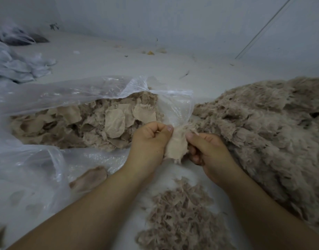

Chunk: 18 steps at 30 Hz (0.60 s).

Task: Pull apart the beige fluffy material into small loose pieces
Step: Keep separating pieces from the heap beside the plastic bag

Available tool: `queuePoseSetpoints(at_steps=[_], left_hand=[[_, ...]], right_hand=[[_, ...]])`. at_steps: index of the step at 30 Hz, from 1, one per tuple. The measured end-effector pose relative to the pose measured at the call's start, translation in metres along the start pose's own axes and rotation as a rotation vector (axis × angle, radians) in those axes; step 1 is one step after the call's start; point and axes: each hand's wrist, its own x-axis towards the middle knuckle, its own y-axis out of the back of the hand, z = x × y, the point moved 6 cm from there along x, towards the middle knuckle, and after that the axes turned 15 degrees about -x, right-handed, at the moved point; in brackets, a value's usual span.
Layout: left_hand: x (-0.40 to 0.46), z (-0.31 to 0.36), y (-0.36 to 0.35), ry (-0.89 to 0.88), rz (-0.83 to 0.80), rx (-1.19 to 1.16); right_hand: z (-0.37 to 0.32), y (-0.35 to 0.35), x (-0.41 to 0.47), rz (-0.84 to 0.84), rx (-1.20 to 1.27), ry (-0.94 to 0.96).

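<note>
Beige scrap [175, 147] sits dead centre, pinched between both hands. To tear it cleanly: keep the grips close together and pull toward 9 and 3, not up. Left hand [151, 136] is fisted, thumb clamping the scrap's left edge; right hand [207, 150] has fingers curled round its right edge. Shredded pile [180, 219] at 6, clear bag [68, 98] of patches at 9.

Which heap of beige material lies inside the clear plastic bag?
The heap on the left, with flat patches showing; the bag wraps it. The big fluffy heap on the right and the small shredded heap below lie uncovered.
</note>
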Motion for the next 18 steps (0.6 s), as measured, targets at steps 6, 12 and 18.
queuePoseSetpoints(at_steps=[6,12,18], left_hand=[[0.018,0.017,0.025,-0.078,0.249,-0.258],[0.019,0.020,0.017,-0.124,0.099,-0.332],[0.010,0.003,-0.012,-0.223,-0.192,0.453]], right_hand=[[-0.001,0.003,0.001,0.018,0.067,-0.001],[0.002,0.003,0.003,0.067,0.053,-0.053],[-0.001,0.001,0.001,0.027,0.018,-0.019]])
